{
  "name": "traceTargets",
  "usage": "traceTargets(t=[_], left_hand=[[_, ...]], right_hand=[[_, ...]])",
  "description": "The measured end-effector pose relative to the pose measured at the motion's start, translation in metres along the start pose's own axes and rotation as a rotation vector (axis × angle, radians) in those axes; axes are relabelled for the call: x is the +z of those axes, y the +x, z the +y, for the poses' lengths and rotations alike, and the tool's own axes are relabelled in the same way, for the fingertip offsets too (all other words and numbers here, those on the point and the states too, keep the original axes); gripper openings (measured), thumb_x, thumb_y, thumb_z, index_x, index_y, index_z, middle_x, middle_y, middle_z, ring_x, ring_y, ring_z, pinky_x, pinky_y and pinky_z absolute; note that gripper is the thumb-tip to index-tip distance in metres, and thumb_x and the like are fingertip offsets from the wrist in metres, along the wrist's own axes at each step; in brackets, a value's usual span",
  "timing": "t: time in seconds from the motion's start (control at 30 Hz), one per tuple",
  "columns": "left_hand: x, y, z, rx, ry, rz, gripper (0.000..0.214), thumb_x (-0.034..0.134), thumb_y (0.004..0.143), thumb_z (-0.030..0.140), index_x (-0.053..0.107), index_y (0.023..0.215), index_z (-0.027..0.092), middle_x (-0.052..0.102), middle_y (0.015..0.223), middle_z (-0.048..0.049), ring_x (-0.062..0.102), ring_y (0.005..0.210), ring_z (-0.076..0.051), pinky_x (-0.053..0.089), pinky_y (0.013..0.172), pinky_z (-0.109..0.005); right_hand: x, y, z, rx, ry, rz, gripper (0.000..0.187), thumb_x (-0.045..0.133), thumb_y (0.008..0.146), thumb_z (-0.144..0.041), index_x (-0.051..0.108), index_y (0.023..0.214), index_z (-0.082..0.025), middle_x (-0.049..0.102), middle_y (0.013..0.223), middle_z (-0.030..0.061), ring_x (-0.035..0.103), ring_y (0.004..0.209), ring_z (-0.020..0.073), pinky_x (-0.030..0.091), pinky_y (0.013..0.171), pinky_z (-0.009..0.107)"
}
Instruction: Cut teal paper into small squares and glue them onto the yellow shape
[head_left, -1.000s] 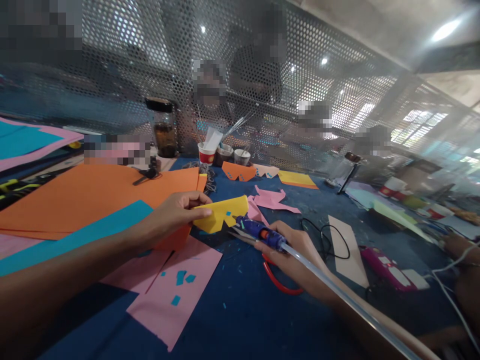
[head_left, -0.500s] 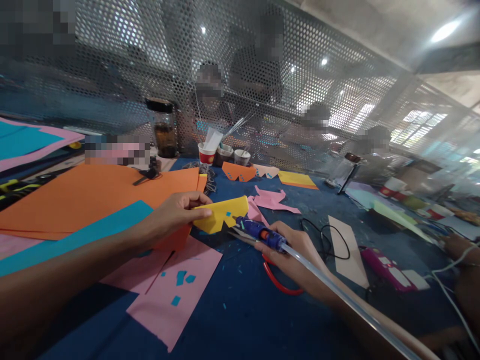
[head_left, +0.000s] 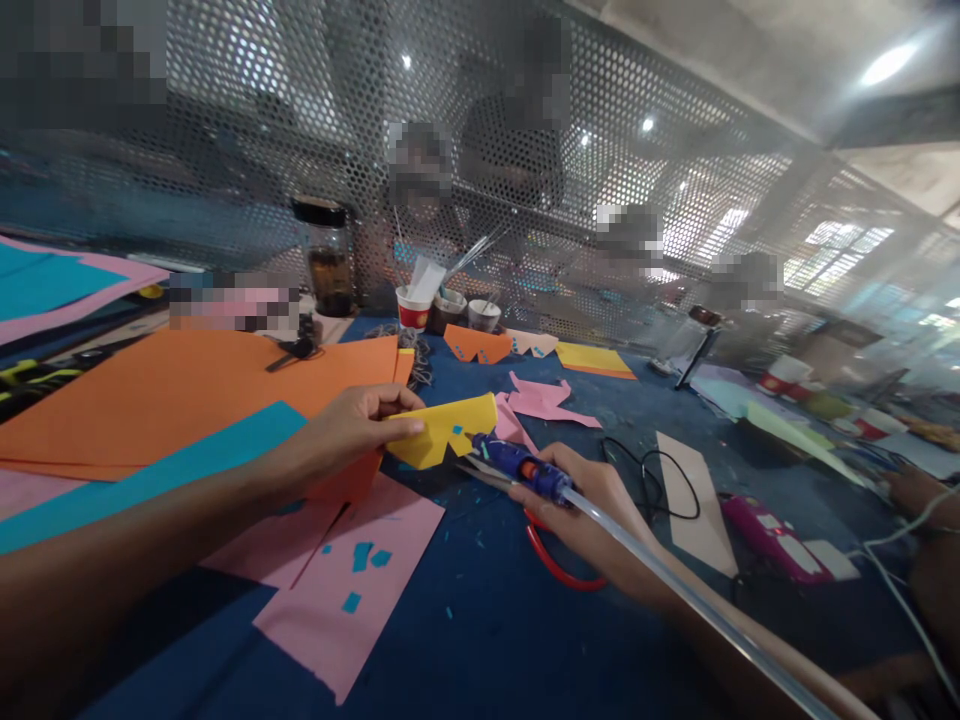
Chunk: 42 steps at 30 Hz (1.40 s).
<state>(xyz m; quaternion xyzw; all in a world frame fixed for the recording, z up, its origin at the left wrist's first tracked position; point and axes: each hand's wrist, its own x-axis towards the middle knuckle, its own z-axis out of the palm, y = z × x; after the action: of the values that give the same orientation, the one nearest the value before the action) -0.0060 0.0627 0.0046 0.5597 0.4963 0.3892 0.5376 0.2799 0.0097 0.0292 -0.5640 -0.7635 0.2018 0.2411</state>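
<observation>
My left hand pinches the left end of a folded yellow paper, which has notches cut in its lower edge and a small blue paper piece stuck on it. My right hand is closed around a small blue glue gun with a long clear glue stick running out of its back. The gun's nozzle is at the yellow paper, close to the blue piece; whether they touch, I cannot tell. Red-handled scissors are under my right hand, blades pointing left. Blue scraps lie on pink paper below.
Large orange sheets and a blue strip cover the left. Paper cups and a dark-lidded jar stand behind, before a perforated metal screen. A black cord and magenta object lie right, near another person's hand.
</observation>
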Motion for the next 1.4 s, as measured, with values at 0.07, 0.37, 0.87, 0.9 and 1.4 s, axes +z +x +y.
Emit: traceTargets(t=[0.07,0.37,0.87,0.9,1.4], left_hand=[[-0.0008,0.0006,-0.0014,-0.002,-0.014,-0.010,0.026,0.083,0.066,0.032,0.070,0.085,0.020,0.075,0.081,-0.0018,0.068,0.077,-0.020,0.050,0.070,-0.028],[0.0008,-0.0014,-0.0004,-0.015,-0.055,-0.017,0.025,0.084,0.066,0.029,0.070,0.085,0.019,0.075,0.081,-0.0002,0.068,0.077,-0.017,0.050,0.071,-0.025],[-0.0001,0.0016,-0.0026,-0.015,-0.044,-0.015,0.029,0.085,0.065,0.030,0.070,0.086,0.019,0.075,0.080,0.0006,0.068,0.076,-0.016,0.050,0.070,-0.024],[-0.0002,0.0018,-0.0025,-0.013,-0.045,-0.017,0.029,0.085,0.064,0.030,0.070,0.085,0.019,0.075,0.079,0.0008,0.068,0.076,-0.016,0.050,0.070,-0.024],[-0.0012,0.0006,-0.0031,-0.013,-0.038,-0.008,0.029,0.085,0.064,0.030,0.069,0.085,0.018,0.075,0.080,0.0000,0.068,0.076,-0.017,0.049,0.070,-0.025]], right_hand=[[0.0000,0.0004,0.0004,0.001,0.001,-0.003,0.024,0.070,0.088,-0.047,0.063,0.086,-0.024,0.069,0.068,-0.0004,0.064,0.062,0.0193,0.036,0.056,0.026],[0.0005,-0.0002,0.0029,0.010,-0.018,-0.007,0.024,0.069,0.088,-0.047,0.064,0.088,-0.024,0.069,0.069,-0.0005,0.062,0.062,0.0191,0.036,0.057,0.027],[0.0013,0.0005,0.0034,0.008,0.006,-0.006,0.025,0.069,0.087,-0.048,0.064,0.087,-0.023,0.067,0.067,-0.0017,0.060,0.060,0.0172,0.035,0.055,0.026],[0.0011,0.0004,0.0032,0.011,0.007,-0.009,0.025,0.069,0.087,-0.047,0.064,0.087,-0.023,0.067,0.067,-0.0016,0.060,0.060,0.0172,0.035,0.055,0.026],[0.0007,0.0013,0.0034,0.011,0.003,-0.007,0.025,0.068,0.087,-0.048,0.063,0.086,-0.023,0.066,0.067,-0.0012,0.058,0.060,0.0174,0.035,0.057,0.027]])
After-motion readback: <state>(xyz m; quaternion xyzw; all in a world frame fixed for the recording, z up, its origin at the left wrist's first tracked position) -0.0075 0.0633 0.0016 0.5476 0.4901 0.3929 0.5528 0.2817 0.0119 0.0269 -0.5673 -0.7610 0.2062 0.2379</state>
